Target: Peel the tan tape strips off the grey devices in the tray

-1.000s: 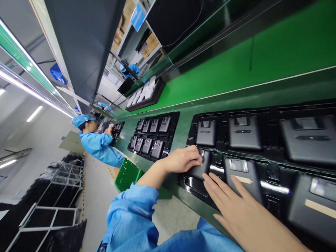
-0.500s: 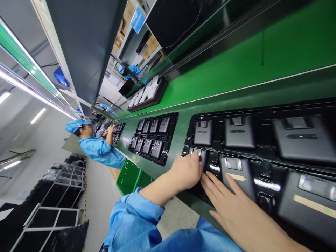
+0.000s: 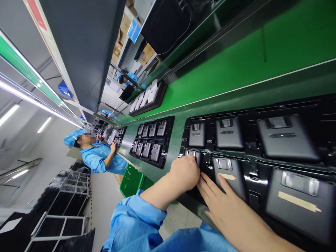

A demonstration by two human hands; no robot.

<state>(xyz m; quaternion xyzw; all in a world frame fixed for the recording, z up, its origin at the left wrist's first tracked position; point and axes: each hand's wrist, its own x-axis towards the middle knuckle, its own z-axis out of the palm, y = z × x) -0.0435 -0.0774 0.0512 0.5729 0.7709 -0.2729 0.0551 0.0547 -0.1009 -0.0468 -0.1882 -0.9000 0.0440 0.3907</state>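
My left hand (image 3: 185, 173) is closed over the upper end of a dark grey phone-like device (image 3: 198, 158) in the black moulded tray (image 3: 207, 151). What its curled fingers pinch, if anything, is hidden. Flat and stretched out, the fingers of my right hand (image 3: 223, 201) lie beside that device, close to my left hand. The neighbouring device (image 3: 232, 180) bears a beige strip (image 3: 227, 176), as does a larger-looking device (image 3: 301, 206) nearer the right edge. Along the tray's far row, devices (image 3: 229, 134) show a dark strip instead.
Further along the green bench (image 3: 172, 148) lies a second black tray (image 3: 164, 148) of similar devices. A box of white items (image 3: 147, 96) stands behind it. A co-worker in blue (image 3: 101, 159) is at the bench's far end. Below the edge sits a green bin (image 3: 130, 180).
The view has shifted slightly, so the near tray appears a little further left. Both hands keep almost the same pose at the same device. The co-worker has raised one hand towards the head.
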